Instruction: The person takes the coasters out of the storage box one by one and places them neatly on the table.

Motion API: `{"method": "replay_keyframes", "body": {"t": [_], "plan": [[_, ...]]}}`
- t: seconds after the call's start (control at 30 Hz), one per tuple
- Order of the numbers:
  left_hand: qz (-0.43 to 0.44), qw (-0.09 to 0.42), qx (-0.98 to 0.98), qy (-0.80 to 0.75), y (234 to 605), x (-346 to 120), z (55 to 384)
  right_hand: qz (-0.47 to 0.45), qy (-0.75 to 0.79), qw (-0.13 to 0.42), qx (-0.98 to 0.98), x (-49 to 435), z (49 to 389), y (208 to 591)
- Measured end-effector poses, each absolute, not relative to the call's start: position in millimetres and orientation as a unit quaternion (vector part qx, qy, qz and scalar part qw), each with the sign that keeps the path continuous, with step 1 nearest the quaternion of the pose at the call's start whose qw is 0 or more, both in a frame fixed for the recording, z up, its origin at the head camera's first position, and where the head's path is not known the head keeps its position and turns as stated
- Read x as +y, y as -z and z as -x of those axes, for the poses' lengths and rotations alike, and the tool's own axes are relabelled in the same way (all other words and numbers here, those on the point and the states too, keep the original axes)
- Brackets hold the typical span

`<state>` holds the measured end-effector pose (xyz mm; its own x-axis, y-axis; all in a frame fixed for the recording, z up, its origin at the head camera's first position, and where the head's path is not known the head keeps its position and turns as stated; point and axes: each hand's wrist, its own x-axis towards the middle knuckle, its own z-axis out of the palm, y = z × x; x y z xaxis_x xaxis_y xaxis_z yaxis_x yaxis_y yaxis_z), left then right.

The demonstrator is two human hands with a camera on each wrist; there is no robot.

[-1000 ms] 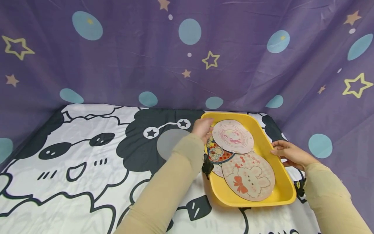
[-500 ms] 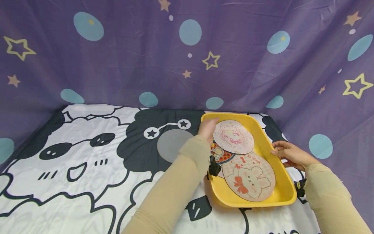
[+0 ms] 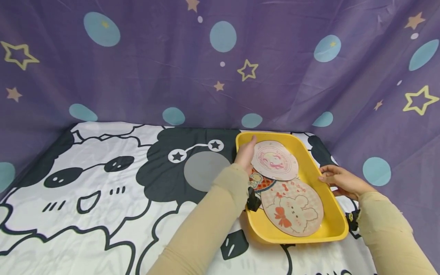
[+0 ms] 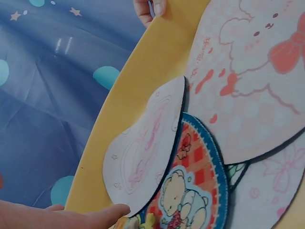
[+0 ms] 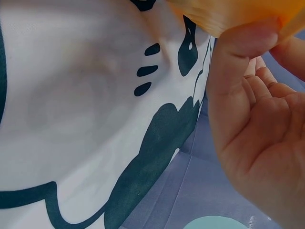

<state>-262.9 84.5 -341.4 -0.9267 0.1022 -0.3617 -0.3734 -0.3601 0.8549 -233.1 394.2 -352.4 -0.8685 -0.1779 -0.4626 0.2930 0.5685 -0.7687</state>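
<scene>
A yellow plastic tray (image 3: 331, 215) holds several thin printed round mats. At its far end lies a pale pink mat (image 3: 274, 160), its near edge overlapping a red-checked, blue-rimmed bear mat (image 3: 262, 183). A larger rabbit mat (image 3: 293, 210) covers the near part. My left hand (image 3: 245, 154) reaches over the tray's left side. One straight finger (image 4: 102, 218) touches the pale pink mat's edge in the left wrist view; the other fingers are mostly hidden. With thumb and fingers, my right hand (image 3: 343, 180) pinches the tray's right rim. Another pink-patterned mat (image 4: 267, 191) shows beneath the rabbit mat.
A black-and-white cartoon cloth (image 3: 103, 214) covers the table and extends left of the tray. Behind it hangs a purple curtain (image 3: 154, 76) with stars and blue spots, close to the tray's far end and right side.
My left hand has moved right, from the tray's left rim to over its inside, covering more of the bear mat. My right hand and the tray stay where they were.
</scene>
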Motion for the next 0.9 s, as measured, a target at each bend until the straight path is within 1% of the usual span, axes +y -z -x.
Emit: {"method": "replay_keyframes", "body": {"t": [0.3,0.63,0.9], "plan": [[0.129,0.165,0.534,-0.819,353.6,89.3,260.8,-0.039,0.452,0.254,0.854,392.7,233.2,351.9],[0.137,0.146,0.576,-0.793,362.5,95.7,260.4,-0.041,0.443,0.255,0.859,392.3,233.1,349.7],[0.141,0.152,0.569,-0.796,364.8,95.5,258.2,-0.044,0.434,0.254,0.863,390.0,233.1,347.8]]}}
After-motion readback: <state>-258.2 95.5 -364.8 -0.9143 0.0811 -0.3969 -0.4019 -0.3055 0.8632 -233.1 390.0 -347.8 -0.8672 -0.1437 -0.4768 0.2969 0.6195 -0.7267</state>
